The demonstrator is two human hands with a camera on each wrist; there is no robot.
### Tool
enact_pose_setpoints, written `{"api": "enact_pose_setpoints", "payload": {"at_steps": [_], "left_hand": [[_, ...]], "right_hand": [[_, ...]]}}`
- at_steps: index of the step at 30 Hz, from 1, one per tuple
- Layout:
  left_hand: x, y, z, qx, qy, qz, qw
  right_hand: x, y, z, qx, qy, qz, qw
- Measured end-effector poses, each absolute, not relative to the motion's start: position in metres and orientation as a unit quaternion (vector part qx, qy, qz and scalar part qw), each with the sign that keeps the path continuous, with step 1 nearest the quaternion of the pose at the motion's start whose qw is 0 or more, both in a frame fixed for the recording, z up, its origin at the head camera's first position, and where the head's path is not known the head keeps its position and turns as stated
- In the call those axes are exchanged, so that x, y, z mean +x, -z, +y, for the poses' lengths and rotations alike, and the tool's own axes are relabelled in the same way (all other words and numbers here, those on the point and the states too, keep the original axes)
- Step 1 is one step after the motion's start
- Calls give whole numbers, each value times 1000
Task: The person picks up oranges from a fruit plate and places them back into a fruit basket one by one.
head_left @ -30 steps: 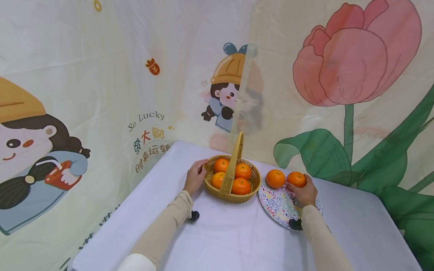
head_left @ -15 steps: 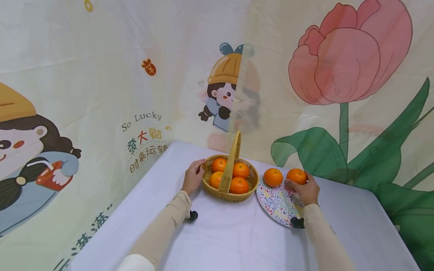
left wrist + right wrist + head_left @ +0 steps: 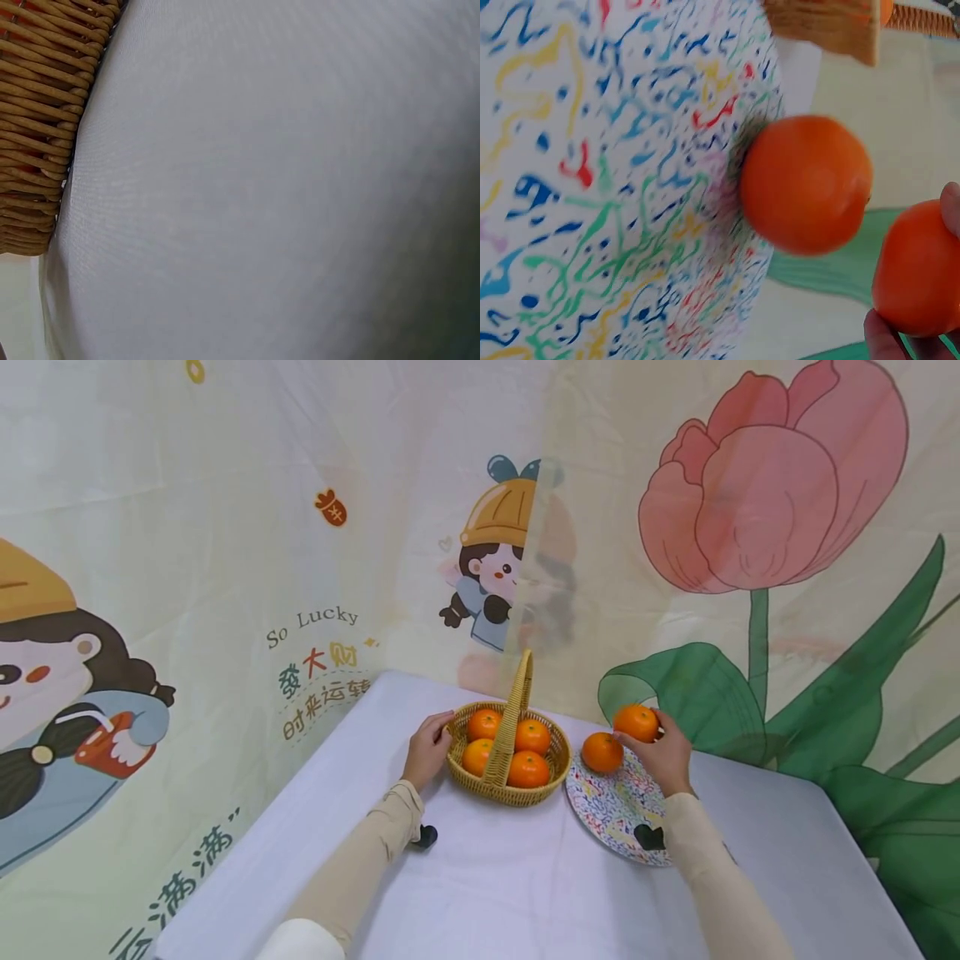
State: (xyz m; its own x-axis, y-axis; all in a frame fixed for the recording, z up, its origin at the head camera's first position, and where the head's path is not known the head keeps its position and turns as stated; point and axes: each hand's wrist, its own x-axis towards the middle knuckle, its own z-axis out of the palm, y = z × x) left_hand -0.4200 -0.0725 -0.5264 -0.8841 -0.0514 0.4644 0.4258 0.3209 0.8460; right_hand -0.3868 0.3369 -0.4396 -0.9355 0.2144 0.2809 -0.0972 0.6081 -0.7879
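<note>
My right hand (image 3: 666, 755) grips an orange (image 3: 637, 723) and holds it raised over the far side of a plate with a colourful speckled pattern (image 3: 615, 814). In the right wrist view, fingertips (image 3: 885, 337) and the thumb press on this held orange (image 3: 919, 270). A second orange (image 3: 602, 752) rests on the plate near its far left edge. My left hand (image 3: 427, 750) holds the left rim of a wicker basket (image 3: 551, 789) with a tall handle, its fingertips partly hidden. Inside the basket lie several oranges (image 3: 528, 769). The left wrist view shows only the basket's woven side (image 3: 37, 127).
A white cloth (image 3: 495, 877) covers the table. Printed fabric curtains (image 3: 420, 527) rise right behind the table's back and left edges. The basket's arched handle (image 3: 517, 718) stands upright between the oranges. The plate's left edge lies close to the basket.
My right hand has lifted the orange off the plate and moved it up and left, towards the other orange. My left hand and the basket stay in place.
</note>
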Motion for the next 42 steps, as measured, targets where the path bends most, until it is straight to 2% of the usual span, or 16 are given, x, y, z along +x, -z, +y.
{"api": "enact_pose_setpoints", "payload": {"at_steps": [27,42], "left_hand": [[-414,523,-73,-110,560,-795,206],[-414,521,-71,-126,565,-786,217]], "right_hand": [[-396,437,197,90,-477,-874,36],[-401,442,173,120,-455,-881,55]]}}
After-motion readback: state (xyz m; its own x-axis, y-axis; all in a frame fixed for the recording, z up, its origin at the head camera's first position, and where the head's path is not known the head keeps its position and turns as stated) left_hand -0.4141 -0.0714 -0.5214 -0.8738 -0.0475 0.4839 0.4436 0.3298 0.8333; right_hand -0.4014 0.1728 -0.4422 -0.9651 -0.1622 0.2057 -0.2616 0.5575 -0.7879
